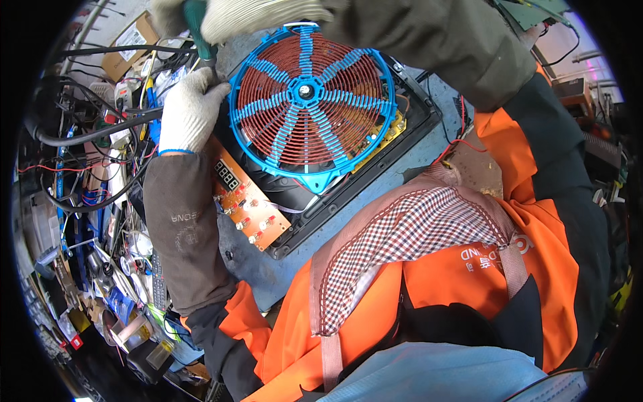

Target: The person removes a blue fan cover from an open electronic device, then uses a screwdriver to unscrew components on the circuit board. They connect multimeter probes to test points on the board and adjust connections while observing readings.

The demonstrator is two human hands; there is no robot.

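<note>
In white knit gloves, both my hands are at the upper left of the bench. My right hand [251, 17] is closed around the green handle of a screwdriver [195, 25], which points down toward me. Its shaft ends by the fingers of my left hand [189, 112]. Those fingers are pressed together beside the rim of a round coil [268, 127] of brown wire on a blue spoked frame; what they pinch is hidden. Beneath the coil lies a black rectangular housing [328, 218]. An orange circuit board [244, 197] with a small digit display rests at its near left corner.
Tools, cables and small parts crowd the left side, with a thick black cable [94, 137] looping toward my left hand. The blue-grey bench top [251, 264] shows around the housing. Red wires [455, 144] lie at the right. A cardboard box [130, 47] stands at the far left.
</note>
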